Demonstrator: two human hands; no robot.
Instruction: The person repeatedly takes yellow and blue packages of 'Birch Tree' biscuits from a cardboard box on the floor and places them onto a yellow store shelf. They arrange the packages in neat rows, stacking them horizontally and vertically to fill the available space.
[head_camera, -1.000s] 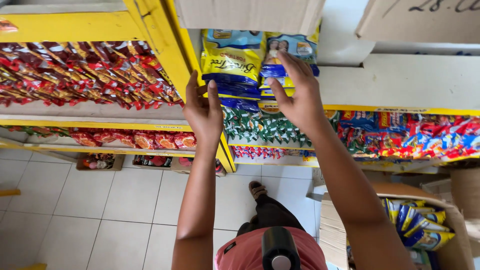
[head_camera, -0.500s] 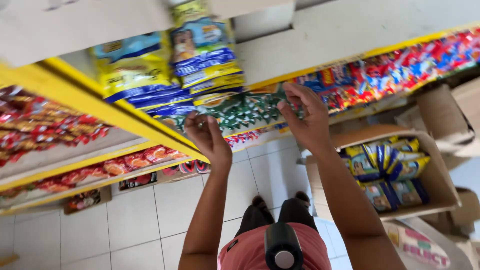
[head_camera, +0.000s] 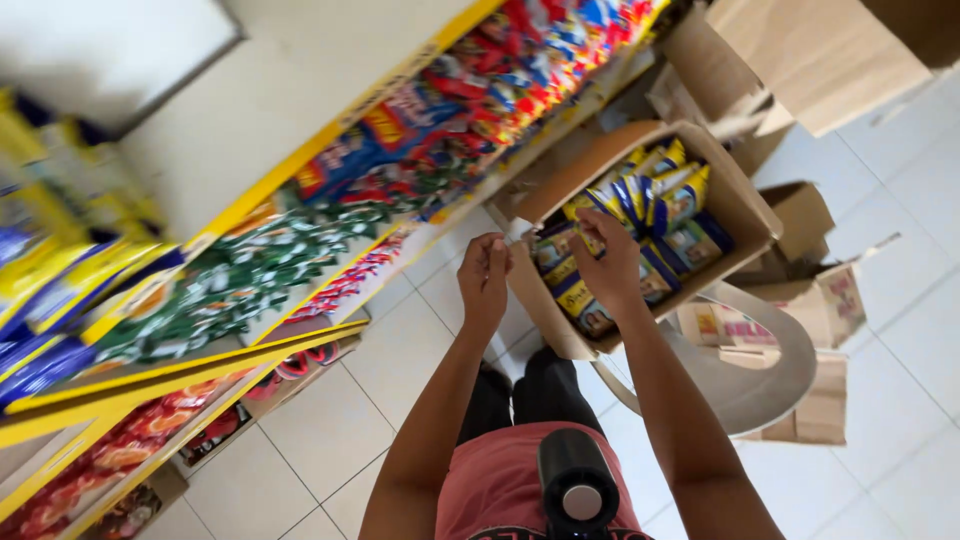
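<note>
- While both hands were raised a second ago to the yellow-and-blue packets hung high on the rack, the head view now looks down and to the right, and the hands have dropped to chest height over an open cardboard box (head_camera: 745, 215) of the same packets.
- Left hand (head_camera: 484, 280) — fingers curled, fingertips pinched together near a small pale scrap at the box's near corner; whether it actually grips anything cannot be told.
- Right hand (head_camera: 607, 265) — loosely closed, fingers bent down onto the snack packets (head_camera: 672, 205) standing on edge in the box; it touches them, but a firm grip cannot be confirmed.
- That shift suggests the hanging step is over and the hands are back at the supply box.
- Packets: glossy, crinkled foil, flat pillow shapes in yellow, blue and white, packed upright.
- Box: dull brown corrugated card, flaps open, resting on a pale rounded plastic chair (head_camera: 775, 375).
- Yellow painted shelving (head_camera: 300, 175) runs along the left, crowded with shiny red, green and blue sachets, blurred by motion.
- White glazed floor tiles (head_camera: 330, 425) lie below; more brown cartons (head_camera: 820, 60) sit beyond.
</note>
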